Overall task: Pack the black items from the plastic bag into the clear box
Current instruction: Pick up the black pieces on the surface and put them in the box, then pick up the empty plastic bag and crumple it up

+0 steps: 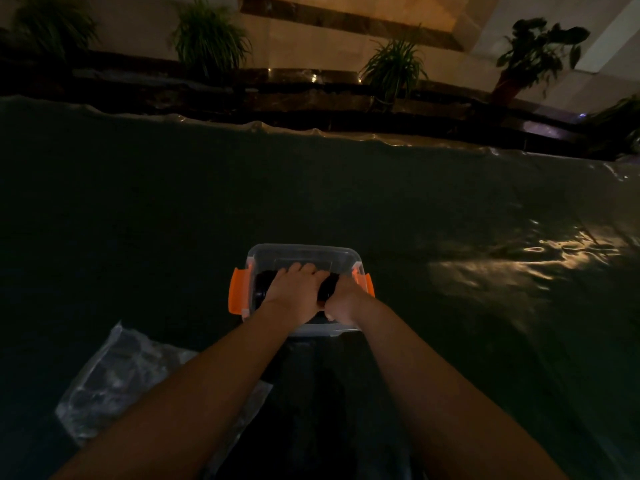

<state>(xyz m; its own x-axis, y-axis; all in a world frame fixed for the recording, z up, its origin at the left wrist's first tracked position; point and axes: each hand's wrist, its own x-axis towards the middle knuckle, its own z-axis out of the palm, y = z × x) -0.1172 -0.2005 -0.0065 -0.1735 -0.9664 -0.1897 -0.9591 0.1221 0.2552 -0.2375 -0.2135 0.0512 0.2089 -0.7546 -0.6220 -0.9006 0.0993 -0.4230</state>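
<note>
A clear box (301, 252) with orange side latches sits on a dark covered table, just ahead of me. Both hands are inside it. My left hand (294, 292) lies flat, fingers spread, pressing down on black items (263, 282) in the box. My right hand (341, 299) is curled around a black item (328, 287) at the box's right side. A crumpled clear plastic bag (114, 382) lies at the near left, partly under my left forearm. In the dim light I cannot tell what is in the bag.
The table is covered by a dark sheet under shiny plastic film (519, 258). Along the far edge runs a dark ledge with several potted plants (207, 36). A dark shape lies between my forearms at the near edge.
</note>
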